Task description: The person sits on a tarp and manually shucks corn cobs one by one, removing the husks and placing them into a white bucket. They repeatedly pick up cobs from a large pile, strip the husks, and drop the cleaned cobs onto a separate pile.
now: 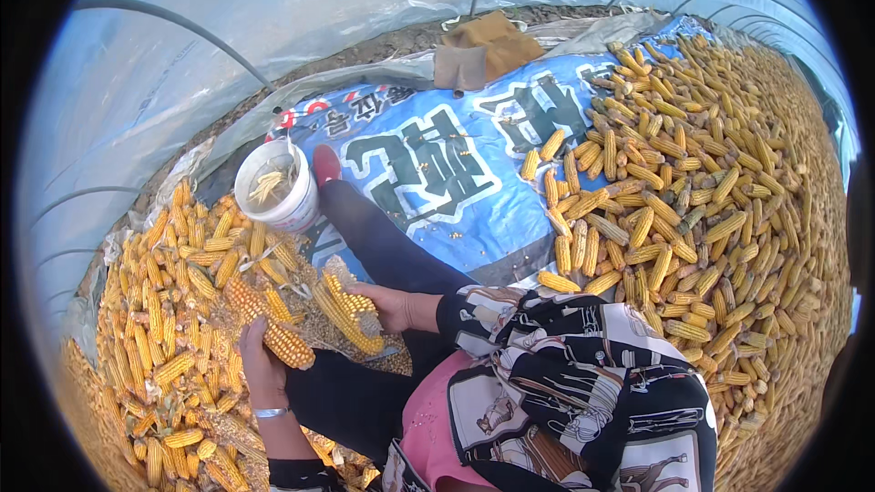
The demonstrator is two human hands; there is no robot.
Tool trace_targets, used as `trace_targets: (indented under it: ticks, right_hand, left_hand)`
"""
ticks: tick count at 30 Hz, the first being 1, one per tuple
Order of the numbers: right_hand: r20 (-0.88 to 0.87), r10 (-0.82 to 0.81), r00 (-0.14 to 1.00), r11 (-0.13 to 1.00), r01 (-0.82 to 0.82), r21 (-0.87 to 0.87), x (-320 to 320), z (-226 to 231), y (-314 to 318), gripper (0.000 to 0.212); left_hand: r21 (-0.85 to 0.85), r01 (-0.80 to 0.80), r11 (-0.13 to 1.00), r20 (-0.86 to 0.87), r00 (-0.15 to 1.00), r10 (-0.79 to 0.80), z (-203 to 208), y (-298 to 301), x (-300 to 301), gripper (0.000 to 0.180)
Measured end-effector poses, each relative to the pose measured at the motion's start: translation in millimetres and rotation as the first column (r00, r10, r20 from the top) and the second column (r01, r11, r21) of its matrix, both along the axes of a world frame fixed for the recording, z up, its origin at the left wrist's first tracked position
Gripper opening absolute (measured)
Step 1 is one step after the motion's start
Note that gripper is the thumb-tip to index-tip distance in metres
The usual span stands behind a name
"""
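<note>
My left hand (262, 360) is closed around the lower end of a plump orange-yellow ear of corn (269, 321), which slants up and to the left. To its right, my right hand (387, 306) grips yellow corn (344, 312) that looks split or bunched, with rows of kernels showing. Whether that is one ear or two, I cannot tell. The two hands are apart, over my lap and a patch of loose kernels (392, 361). A silvery bracelet (271, 413) circles my left wrist.
Ears of corn (173, 310) are heaped at my left, and a larger heap (720, 210) rises on the right. A white bucket (305, 196) with pale pieces inside stands ahead. Blue printed sheeting (492, 219) covers the ground, with brown cardboard (497, 41) at its far edge under plastic film (319, 0).
</note>
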State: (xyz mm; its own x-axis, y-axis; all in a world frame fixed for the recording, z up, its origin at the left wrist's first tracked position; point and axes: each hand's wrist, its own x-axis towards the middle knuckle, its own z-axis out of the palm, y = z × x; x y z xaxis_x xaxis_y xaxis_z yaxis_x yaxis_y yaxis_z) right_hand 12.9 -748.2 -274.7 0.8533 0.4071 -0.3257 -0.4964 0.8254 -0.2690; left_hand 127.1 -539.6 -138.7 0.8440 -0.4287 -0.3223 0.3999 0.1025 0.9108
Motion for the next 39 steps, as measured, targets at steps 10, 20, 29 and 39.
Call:
trace_targets:
  ticks: [10,20,29,39]
  right_hand:
    - [0.166,-0.865,0.474,0.502,0.832,0.236,-221.9,83.8,-205.1,0.072]
    - [0.04,-0.923,0.383,0.371,0.913,-0.168,-198.6,31.3,-300.3,0.065]
    - [0.034,-0.025,0.999,0.777,0.041,-0.628,56.8,25.4,-96.0,0.04]
    - [-0.187,0.361,0.914,0.512,-0.362,-0.779,118.4,1.0,50.7,0.032]
  left_hand:
    - [0.157,0.802,0.576,0.592,0.39,-0.705,31.0,-319.1,-176.8,0.066]
    - [0.309,0.242,0.92,0.644,0.658,-0.39,83.8,-123.1,-26.4,0.036]
    - [0.733,-0.562,0.383,0.229,0.735,0.639,-120.4,272.3,-141.4,0.034]
    - [0.974,0.142,0.177,-0.175,0.967,0.185,-323.5,232.4,-184.4,0.088]
